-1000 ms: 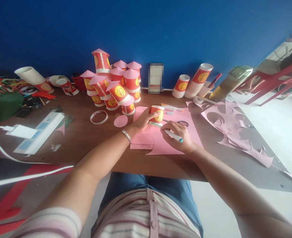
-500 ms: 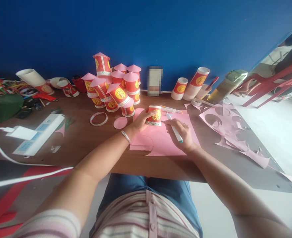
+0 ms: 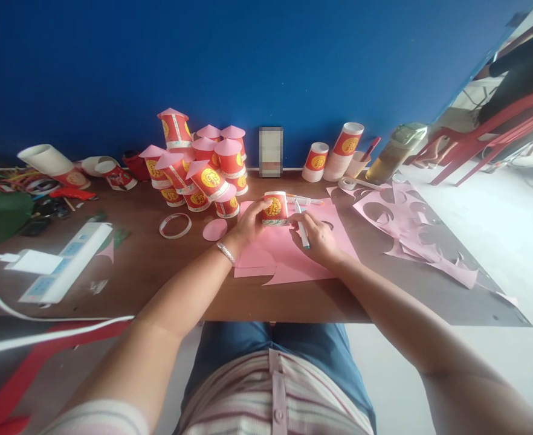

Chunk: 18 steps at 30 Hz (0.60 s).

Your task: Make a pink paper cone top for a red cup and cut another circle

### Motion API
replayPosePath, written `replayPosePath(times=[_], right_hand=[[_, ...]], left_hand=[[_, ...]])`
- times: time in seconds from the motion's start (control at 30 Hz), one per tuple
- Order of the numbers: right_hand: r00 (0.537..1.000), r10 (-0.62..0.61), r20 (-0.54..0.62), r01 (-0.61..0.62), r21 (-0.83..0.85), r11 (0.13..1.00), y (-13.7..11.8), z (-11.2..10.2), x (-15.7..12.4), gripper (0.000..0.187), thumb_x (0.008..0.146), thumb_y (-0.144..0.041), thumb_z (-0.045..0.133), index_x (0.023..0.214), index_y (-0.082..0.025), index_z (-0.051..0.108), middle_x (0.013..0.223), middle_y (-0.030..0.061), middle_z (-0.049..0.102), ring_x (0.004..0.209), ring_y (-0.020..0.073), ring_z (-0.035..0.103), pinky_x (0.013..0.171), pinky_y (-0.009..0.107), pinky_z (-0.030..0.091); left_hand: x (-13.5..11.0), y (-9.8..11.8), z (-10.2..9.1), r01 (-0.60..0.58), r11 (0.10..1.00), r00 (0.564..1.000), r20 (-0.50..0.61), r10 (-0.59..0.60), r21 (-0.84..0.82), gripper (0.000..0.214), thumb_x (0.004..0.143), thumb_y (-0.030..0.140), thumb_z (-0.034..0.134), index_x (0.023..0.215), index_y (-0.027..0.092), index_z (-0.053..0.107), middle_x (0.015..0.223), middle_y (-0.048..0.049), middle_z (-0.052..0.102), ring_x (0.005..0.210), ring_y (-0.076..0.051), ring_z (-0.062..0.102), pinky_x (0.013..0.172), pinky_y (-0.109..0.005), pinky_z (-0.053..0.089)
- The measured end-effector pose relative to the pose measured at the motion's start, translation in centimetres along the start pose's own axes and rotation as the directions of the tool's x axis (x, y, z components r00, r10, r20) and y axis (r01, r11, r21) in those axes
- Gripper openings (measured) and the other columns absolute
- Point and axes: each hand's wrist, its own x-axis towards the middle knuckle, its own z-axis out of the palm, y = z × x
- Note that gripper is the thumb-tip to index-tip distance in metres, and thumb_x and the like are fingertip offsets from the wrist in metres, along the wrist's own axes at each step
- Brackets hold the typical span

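My left hand [image 3: 251,222] grips a red paper cup [image 3: 275,209] with a gold emblem and green marks along its white rim. In my right hand [image 3: 317,237] is a white marker [image 3: 301,226] with a green end, slanted beside the cup; its tip is hidden by my fingers. Both hands are over a pink paper sheet [image 3: 293,269]. Another white pen [image 3: 305,200] with an orange end lies on the sheet behind them. To the left stand several red cups [image 3: 210,180] topped with pink paper cones.
A white paper ring [image 3: 175,234] and a pink disc [image 3: 214,229] lie left of my hand. Further left is a power strip [image 3: 67,266] with a white cable. Pink scraps [image 3: 411,241], stacked cups [image 3: 345,148] and a bottle [image 3: 396,154] are to the right.
The view has shifted slightly. The cup has turned in my left hand, so its emblem faces me more, and the marker stands more upright in my right hand.
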Motion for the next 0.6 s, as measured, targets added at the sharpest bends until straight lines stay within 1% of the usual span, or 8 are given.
replayPosePath(times=[0.13,0.2,0.27,0.33,0.4,0.47,0.53,0.6], right_hand=[[0.999,-0.028,-0.040,0.028,-0.006,1.000,0.0,0.2,-0.1,0.017,0.097,-0.014,0.054,0.106,-0.022,0.066,0.090,0.0033,0.071,0.066,0.0140,0.062,0.056,0.025,0.039],[0.998,-0.042,-0.042,0.042,-0.009,0.999,0.0,0.3,-0.2,0.018,0.098,-0.013,0.054,0.106,-0.022,0.067,0.088,0.0027,0.069,0.065,0.0133,0.060,0.056,0.024,0.038],[0.997,-0.057,-0.046,0.057,-0.015,0.998,0.0,0.5,-0.2,0.019,0.098,-0.012,0.054,0.107,-0.021,0.068,0.087,0.0031,0.068,0.067,0.0141,0.060,0.056,0.025,0.038],[0.997,-0.064,-0.052,0.063,-0.022,0.998,-0.1,0.6,-0.2,0.020,0.099,-0.012,0.054,0.108,-0.021,0.069,0.088,0.0039,0.067,0.069,0.0152,0.060,0.055,0.025,0.038],[0.996,-0.067,-0.066,0.065,-0.034,0.997,-0.1,0.6,-0.1,0.020,0.100,-0.013,0.053,0.109,-0.022,0.069,0.089,0.0044,0.066,0.070,0.0160,0.060,0.055,0.025,0.039],[0.994,-0.069,-0.090,0.064,-0.051,0.997,-0.2,0.6,-0.1,0.020,0.101,-0.014,0.053,0.109,-0.022,0.068,0.088,0.0041,0.066,0.070,0.0161,0.059,0.057,0.025,0.040],[0.990,-0.083,-0.116,0.075,-0.069,0.995,-0.1,0.4,0.0,0.020,0.101,-0.014,0.052,0.109,-0.023,0.068,0.087,0.0034,0.065,0.070,0.0159,0.059,0.058,0.025,0.042],[0.981,-0.126,-0.146,0.113,-0.089,0.990,-0.1,0.2,0.1,0.022,0.101,-0.011,0.051,0.109,-0.022,0.068,0.085,0.0031,0.064,0.070,0.0163,0.058,0.059,0.026,0.042]], left_hand=[[-0.4,0.6,0.4,-0.127,0.984,0.990,-0.044,0.134,0.128,0.019,0.070,0.017,0.084,0.085,0.021,0.073,0.102,-0.0073,0.077,0.114,-0.026,0.064,0.108,-0.040,0.050],[-0.6,0.8,0.5,-0.162,0.969,0.983,-0.057,0.176,0.186,0.020,0.070,0.014,0.083,0.086,0.021,0.074,0.104,-0.0084,0.077,0.116,-0.028,0.064,0.109,-0.042,0.049],[-0.5,0.7,0.5,-0.166,0.964,0.982,-0.050,0.180,0.208,0.021,0.070,0.014,0.084,0.085,0.022,0.073,0.104,-0.0087,0.076,0.120,-0.029,0.064,0.108,-0.042,0.050],[-0.2,0.3,0.4,-0.138,0.974,0.988,-0.040,0.148,0.177,0.022,0.068,0.015,0.086,0.083,0.021,0.071,0.103,-0.0081,0.076,0.121,-0.028,0.063,0.105,-0.040,0.052],[0.3,-0.1,0.3,-0.073,0.994,0.996,-0.036,0.076,0.085,0.021,0.069,0.020,0.086,0.082,0.021,0.069,0.099,-0.0068,0.075,0.117,-0.026,0.065,0.100,-0.037,0.054],[0.7,-0.5,0.3,0.000,1.000,1.000,-0.030,-0.001,-0.015,0.020,0.076,0.032,0.082,0.080,0.020,0.067,0.092,-0.0054,0.074,0.108,-0.024,0.068,0.091,-0.035,0.056],[0.9,-0.7,0.6,0.044,0.995,0.999,-0.011,-0.045,-0.088,0.027,0.081,0.043,0.078,0.079,0.019,0.065,0.084,-0.0044,0.071,0.098,-0.023,0.070,0.084,-0.033,0.057],[0.7,-0.6,1.0,0.074,0.987,0.997,0.044,-0.068,-0.141,0.033,0.082,0.049,0.077,0.080,0.019,0.065,0.081,-0.0044,0.070,0.094,-0.022,0.070,0.081,-0.032,0.056]])
